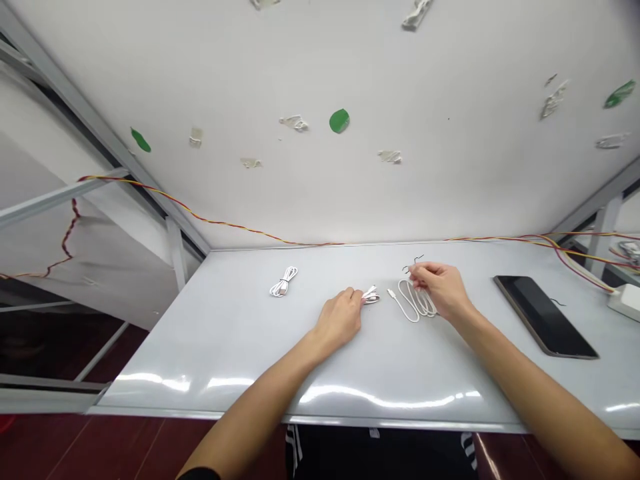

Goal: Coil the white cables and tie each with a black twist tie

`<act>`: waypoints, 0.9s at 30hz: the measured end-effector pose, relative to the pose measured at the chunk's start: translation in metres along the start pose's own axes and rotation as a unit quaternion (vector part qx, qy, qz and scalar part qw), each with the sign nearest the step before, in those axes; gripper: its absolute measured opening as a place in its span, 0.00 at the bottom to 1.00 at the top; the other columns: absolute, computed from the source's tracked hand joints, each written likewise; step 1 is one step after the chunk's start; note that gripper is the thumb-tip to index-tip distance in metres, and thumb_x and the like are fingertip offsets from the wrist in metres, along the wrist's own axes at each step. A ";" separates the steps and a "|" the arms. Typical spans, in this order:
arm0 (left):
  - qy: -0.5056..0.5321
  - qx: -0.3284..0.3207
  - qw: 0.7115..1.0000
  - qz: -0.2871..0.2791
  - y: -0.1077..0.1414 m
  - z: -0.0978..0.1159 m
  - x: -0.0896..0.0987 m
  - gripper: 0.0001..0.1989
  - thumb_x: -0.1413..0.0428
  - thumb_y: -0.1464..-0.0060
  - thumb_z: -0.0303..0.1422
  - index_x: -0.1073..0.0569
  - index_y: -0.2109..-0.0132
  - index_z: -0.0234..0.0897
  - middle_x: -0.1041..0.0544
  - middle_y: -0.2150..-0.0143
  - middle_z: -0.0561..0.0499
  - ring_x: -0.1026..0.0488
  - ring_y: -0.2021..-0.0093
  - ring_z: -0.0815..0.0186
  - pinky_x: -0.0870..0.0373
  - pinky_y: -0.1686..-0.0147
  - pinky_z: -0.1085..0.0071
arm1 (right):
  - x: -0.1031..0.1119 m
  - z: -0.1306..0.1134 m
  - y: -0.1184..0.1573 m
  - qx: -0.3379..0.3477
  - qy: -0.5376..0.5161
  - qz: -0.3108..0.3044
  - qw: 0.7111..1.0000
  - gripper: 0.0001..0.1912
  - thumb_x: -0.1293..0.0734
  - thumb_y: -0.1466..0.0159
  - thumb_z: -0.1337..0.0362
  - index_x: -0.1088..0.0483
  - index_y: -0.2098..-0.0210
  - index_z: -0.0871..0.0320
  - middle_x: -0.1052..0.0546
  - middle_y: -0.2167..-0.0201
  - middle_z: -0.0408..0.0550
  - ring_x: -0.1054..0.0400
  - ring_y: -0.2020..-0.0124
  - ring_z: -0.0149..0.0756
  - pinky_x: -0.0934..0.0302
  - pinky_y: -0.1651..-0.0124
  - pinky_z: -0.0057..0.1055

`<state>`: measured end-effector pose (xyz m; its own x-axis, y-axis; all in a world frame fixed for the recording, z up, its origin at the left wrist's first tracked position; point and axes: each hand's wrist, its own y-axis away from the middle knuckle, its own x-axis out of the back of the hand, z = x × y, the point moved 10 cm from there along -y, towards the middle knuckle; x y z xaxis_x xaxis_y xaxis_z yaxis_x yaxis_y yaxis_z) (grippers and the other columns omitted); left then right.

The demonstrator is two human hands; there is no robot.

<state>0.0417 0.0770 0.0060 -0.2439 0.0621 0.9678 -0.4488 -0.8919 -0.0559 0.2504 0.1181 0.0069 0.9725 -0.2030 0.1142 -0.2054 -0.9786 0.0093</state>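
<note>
My left hand (339, 319) rests on the white tabletop (240, 353), its fingertips gripping a small bundled white cable (371, 295). My right hand (440, 288) pinches a thin black twist tie (413, 263) between its fingers. Just under that hand lies a loosely looped white USB cable (414, 301), its connector pointing left toward the bundle. Farther left, a neatly bundled white cable (283, 281) lies untouched, bound at its middle by a dark tie.
A dark tablet (545, 317) lies on the table at right, with a short black wire (557, 302) on it. A white power strip (625, 301) sits at the right edge. Red-and-yellow wires (250, 232) run along the white wall behind the table.
</note>
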 end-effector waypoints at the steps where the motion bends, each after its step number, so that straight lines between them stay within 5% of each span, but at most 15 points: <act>1: 0.002 0.003 1.000 0.002 0.000 -0.002 0.001 0.17 0.62 0.31 0.32 0.30 0.52 0.36 0.26 0.57 0.43 0.26 0.60 0.58 0.29 0.63 0.65 | 0.020 -0.002 -0.009 0.021 0.053 0.043 0.997 0.11 0.31 0.47 0.57 0.25 0.72 0.59 0.25 0.77 0.48 0.32 0.77 0.35 0.36 0.73 0.31; 4: 0.014 0.007 1.000 -0.003 -0.001 -0.005 0.002 0.16 0.61 0.31 0.33 0.30 0.51 0.37 0.26 0.57 0.43 0.26 0.60 0.59 0.29 0.63 0.65 | 0.066 -0.006 -0.032 0.065 0.271 0.124 0.952 0.10 0.33 0.45 0.59 0.24 0.71 0.59 0.21 0.74 0.51 0.28 0.70 0.41 0.36 0.64 0.35; 9: 0.029 0.003 1.000 -0.003 -0.002 -0.001 0.002 0.15 0.60 0.31 0.33 0.29 0.51 0.37 0.26 0.57 0.44 0.26 0.60 0.61 0.29 0.63 0.68 | 0.073 -0.004 -0.042 0.096 0.478 0.103 0.867 0.14 0.40 0.38 0.63 0.23 0.70 0.60 0.21 0.72 0.55 0.28 0.66 0.45 0.40 0.63 0.36; 12: 0.069 -0.008 0.997 0.015 -0.001 0.000 0.003 0.15 0.60 0.31 0.34 0.30 0.50 0.38 0.26 0.58 0.46 0.26 0.60 0.62 0.29 0.61 0.68 | 0.041 -0.023 -0.021 0.166 0.459 0.090 0.868 0.17 0.42 0.33 0.59 0.24 0.61 0.59 0.21 0.63 0.54 0.28 0.64 0.41 0.38 0.59 0.34; 14: 0.104 -0.025 0.994 0.031 -0.001 0.002 0.004 0.16 0.60 0.31 0.34 0.30 0.49 0.38 0.26 0.58 0.46 0.26 0.60 0.62 0.29 0.59 0.67 | -0.007 -0.038 0.006 0.269 0.414 -0.009 0.870 0.18 0.42 0.31 0.56 0.26 0.53 0.58 0.22 0.57 0.54 0.28 0.59 0.40 0.36 0.56 0.35; 16: 0.127 -0.046 0.990 0.046 0.000 0.006 0.004 0.15 0.60 0.31 0.33 0.31 0.47 0.38 0.26 0.57 0.46 0.26 0.58 0.62 0.29 0.57 0.66 | -0.062 -0.042 0.042 0.370 0.412 -0.150 0.819 0.20 0.39 0.31 0.55 0.33 0.43 0.55 0.25 0.47 0.55 0.31 0.47 0.45 0.37 0.48 0.40; 18: 0.137 -0.058 0.988 0.048 0.001 0.008 0.002 0.15 0.59 0.31 0.33 0.30 0.49 0.37 0.26 0.57 0.46 0.27 0.58 0.62 0.29 0.56 0.65 | -0.094 -0.036 0.070 0.420 0.425 -0.225 0.770 0.22 0.39 0.30 0.57 0.37 0.39 0.54 0.25 0.48 0.55 0.32 0.46 0.47 0.38 0.46 0.45; 23: 0.128 -0.092 0.987 0.030 0.000 0.013 0.007 0.16 0.59 0.31 0.38 0.30 0.49 0.37 0.26 0.57 0.45 0.28 0.56 0.61 0.29 0.56 0.65 | -0.107 -0.015 0.074 0.374 0.477 -0.230 0.761 0.21 0.45 0.27 0.60 0.39 0.38 0.59 0.22 0.61 0.55 0.27 0.61 0.44 0.35 0.61 0.38; 27: 0.028 -0.043 0.993 0.105 -0.004 -0.016 0.041 0.21 0.57 0.33 0.43 0.35 0.40 0.39 0.27 0.50 0.43 0.31 0.50 0.56 0.32 0.51 0.61 | -0.095 -0.003 0.061 0.287 0.548 -0.186 0.763 0.24 0.46 0.28 0.61 0.43 0.35 0.61 0.22 0.61 0.59 0.25 0.66 0.46 0.37 0.68 0.35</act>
<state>0.0202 0.0899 0.0416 -0.3865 -0.0949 0.9174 -0.4535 -0.8466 -0.2786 0.1449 0.0779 -0.0001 0.2118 -0.0663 0.9751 0.4509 -0.8785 -0.1577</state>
